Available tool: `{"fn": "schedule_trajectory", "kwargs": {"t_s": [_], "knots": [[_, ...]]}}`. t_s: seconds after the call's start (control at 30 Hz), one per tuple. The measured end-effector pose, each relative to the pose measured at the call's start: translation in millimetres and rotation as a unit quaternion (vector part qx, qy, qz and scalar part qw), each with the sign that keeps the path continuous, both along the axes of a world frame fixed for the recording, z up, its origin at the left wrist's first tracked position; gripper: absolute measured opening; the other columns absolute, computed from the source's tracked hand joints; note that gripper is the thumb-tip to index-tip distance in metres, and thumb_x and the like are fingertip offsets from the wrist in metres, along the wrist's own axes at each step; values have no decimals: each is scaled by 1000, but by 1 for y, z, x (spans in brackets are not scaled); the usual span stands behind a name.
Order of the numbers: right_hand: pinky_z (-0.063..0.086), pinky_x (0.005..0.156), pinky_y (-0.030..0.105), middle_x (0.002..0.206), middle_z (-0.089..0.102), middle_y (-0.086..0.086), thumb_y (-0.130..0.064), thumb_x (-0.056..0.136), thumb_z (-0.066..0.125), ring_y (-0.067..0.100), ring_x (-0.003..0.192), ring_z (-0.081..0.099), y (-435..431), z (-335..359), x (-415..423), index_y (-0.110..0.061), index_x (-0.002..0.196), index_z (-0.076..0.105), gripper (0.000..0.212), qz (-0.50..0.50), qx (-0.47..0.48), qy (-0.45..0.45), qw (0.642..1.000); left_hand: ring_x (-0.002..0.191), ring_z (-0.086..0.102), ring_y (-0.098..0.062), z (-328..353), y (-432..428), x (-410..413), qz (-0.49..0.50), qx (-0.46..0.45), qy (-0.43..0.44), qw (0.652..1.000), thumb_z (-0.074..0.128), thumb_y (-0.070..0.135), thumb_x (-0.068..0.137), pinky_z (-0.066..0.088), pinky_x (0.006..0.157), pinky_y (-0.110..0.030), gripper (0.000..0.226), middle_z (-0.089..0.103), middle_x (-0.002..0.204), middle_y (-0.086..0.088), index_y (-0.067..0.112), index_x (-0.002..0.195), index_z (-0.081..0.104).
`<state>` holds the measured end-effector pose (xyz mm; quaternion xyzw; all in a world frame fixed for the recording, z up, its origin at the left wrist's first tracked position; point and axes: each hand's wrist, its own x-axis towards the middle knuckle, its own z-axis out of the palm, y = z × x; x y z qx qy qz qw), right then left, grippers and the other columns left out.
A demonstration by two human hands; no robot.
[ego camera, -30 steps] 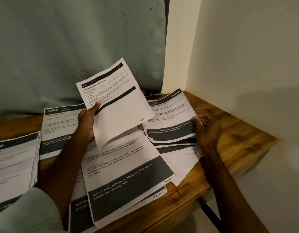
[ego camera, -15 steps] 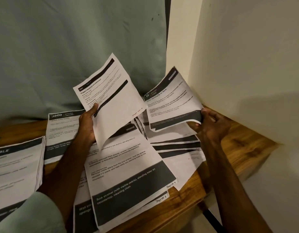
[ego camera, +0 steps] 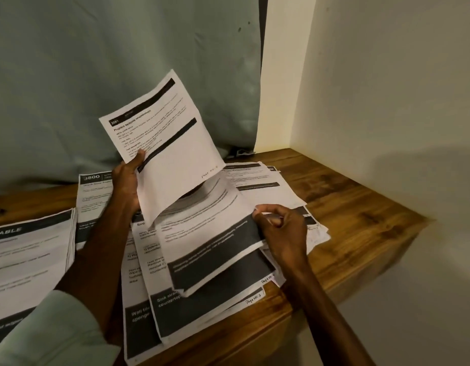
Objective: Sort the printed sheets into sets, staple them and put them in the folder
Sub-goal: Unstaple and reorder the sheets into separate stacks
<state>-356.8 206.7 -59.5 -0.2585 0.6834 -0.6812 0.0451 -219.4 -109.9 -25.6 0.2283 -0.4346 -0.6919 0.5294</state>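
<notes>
Your left hand (ego camera: 126,186) grips a raised sheet (ego camera: 170,154), thumb on front. Your right hand (ego camera: 284,231) pinches a blurred sheet (ego camera: 212,233), text unreadable, over loose piles (ego camera: 202,310) on the table (ego camera: 360,207). Frame edge cuts off the left stack (ego camera: 30,260).

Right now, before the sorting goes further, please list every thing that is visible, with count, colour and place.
raised sheet: one, white with black bars, in the air above the table's middle
second sheet: one, white with a dark band, blurred, low over the loose sheets
loose sheets: several, exact count unclear, white and dark grey, overlapping at the near edge
sheet headed 3800: one, white, beside the left wrist
left pile: one, white, dark header, table's left
back pile: one, white, towards the corner
table: one, brown wood
curtain: one, grey-green, behind
wall: cream, right
left hand grip: holds the raised sheet
right hand grip: pinches the second sheet
</notes>
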Motion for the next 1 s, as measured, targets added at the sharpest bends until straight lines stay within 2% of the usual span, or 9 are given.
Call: {"fn": "schedule_trajectory", "kwargs": {"t_s": [0.1, 0.2, 0.33, 0.43, 0.53, 0.6, 0.77, 0.87, 1.0], "knots": [[54, 68, 9, 85, 73, -14, -23, 89, 76, -1, 77, 69, 5, -6, 8, -19, 100, 78, 13, 26, 81, 45, 995, 108, 72, -24, 2, 11, -7, -6, -13, -19, 1000, 77, 23, 90, 60, 87, -37, 39, 76, 117, -3, 13, 127, 69], [58, 74, 20, 77, 72, -15, -39, 88, 75, 2, 73, 69, 8, -11, 6, -25, 90, 78, 14, 37, 160, 104, 981, 110, 72, -27, 0, 21, -12, -20, -13, -33, 999, 75, 23, 91, 59, 93, -43, 39, 75, 119, -4, 14, 128, 68], [49, 75, 19, 79, 69, -19, -59, 88, 65, 0, 75, 64, 12, -2, -5, -27, 84, 77, 34, 7, 214, 164, 963, 108, 72, -27, -7, 21, -13, -6, 0, -43, 999, 76, 23, 90, 58, 94, -44, 37, 76, 116, -3, 15, 125, 70], [49, 75, 21, 90, 73, -13, -56, 92, 64, 0, 79, 64, 10, 9, -33, -25, 88, 78, 35, -34, 205, 201, 957, 110, 72, -28, -14, 16, -9, -11, 12, -47, 999, 78, 27, 87, 58, 93, -43, 40, 76, 117, -4, 16, 125, 71], [52, 87, 32, 112, 73, 0, -38, 91, 73, 12, 95, 64, -2, 7, -77, -18, 100, 75, 23, -101, 230, 191, 949, 109, 72, -26, -19, 16, -8, -13, 18, -48, 999, 77, 25, 88, 57, 94, -43, 38, 76, 116, -3, 16, 124, 72], [49, 92, 35, 124, 67, 8, -38, 88, 76, 23, 109, 62, -11, 3, -108, -14, 115, 68, 37, -128, 280, 177, 935, 108, 72, -26, -19, 18, -10, -11, 23, -49, 998, 77, 23, 88, 58, 93, -42, 36, 76, 114, -4, 16, 123, 72], [39, 112, 49, 150, 48, 10, -74, 75, 70, 35, 138, 43, -21, -3, -164, -18, 144, 46, 92, -107, 471, 156, 861, 108, 72, -27, -21, 20, -15, -9, 22, -59, 998, 76, 22, 90, 58, 91, -41, 36, 76, 115, -4, 14, 125, 70], [49, 102, 45, 133, 61, 6, -74, 74, 71, 30, 121, 57, -24, -16, -172, -18, 130, 57, 81, -105, 432, 159, 882, 108, 72, -27, -22, 22, -18, -13, 17, -70, 997, 75, 23, 91, 57, 95, -45, 36, 76, 114, -3, 16, 125, 70], [44, 80, 29, 102, 74, 11, -41, 87, 76, 27, 95, 69, -16, -28, -170, -5, 104, 71, 41, -139, 256, 125, 948, 105, 74, -25, -23, 24, -21, -14, 12, -85, 996, 75, 25, 92, 58, 93, -45, 34, 77, 114, -3, 17, 124, 70]]}}
